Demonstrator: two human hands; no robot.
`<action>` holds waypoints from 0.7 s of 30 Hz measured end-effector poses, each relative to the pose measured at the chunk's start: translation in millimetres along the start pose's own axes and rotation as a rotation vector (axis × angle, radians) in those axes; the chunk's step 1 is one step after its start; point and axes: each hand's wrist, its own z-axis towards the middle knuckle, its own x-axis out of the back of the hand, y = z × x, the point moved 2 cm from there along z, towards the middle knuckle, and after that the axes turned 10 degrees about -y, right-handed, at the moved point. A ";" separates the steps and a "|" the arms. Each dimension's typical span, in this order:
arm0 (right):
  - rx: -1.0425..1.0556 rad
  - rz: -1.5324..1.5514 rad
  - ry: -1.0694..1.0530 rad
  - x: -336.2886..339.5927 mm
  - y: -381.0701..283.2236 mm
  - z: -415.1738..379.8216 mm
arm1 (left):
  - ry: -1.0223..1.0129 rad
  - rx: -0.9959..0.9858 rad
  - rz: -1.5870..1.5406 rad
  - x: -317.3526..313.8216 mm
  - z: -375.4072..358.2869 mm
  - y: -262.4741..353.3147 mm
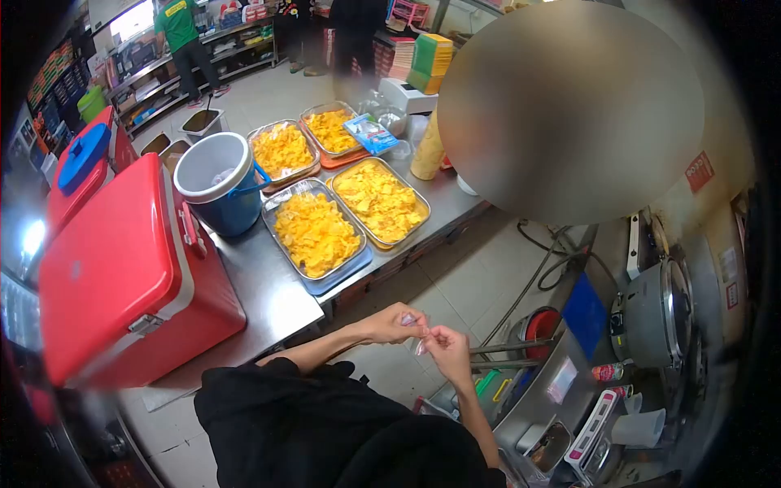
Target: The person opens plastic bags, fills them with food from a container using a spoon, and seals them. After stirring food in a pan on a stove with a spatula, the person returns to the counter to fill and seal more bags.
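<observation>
My left hand point(390, 324) and my right hand point(450, 348) meet in front of my body, over the floor beside the steel table point(275, 294). Between their pinched fingers is a small piece of clear, pinkish crumpled plastic point(421, 348). Both hands are closed on it, and the fingers cover part of it. Nearest to them on the table stands a glass tray of yellow scrambled egg point(313, 236) on a blue board point(346, 271). A second glass tray of egg point(381, 199) sits right beside it.
Two more egg trays point(281, 148) stand behind, near a blue drink cooler point(224, 213). A large red cooler box point(106, 268) fills the table's left end. At right are a big steel pot point(651, 313) and a white scale point(592, 431). A person in green point(179, 31) stands far back.
</observation>
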 end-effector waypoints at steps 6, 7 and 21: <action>0.111 -0.739 0.149 -25.3 -23.8 45.0 | 0.363 0.049 0.557 37.5 -17.3 -4.2; 0.082 -0.834 0.172 -22.5 -17.6 51.0 | 0.360 0.045 0.548 38.5 -20.5 -10.4; 0.737 -0.782 0.462 -89.8 -57.6 95.0 | 1.169 -0.460 0.606 47.8 -37.2 20.4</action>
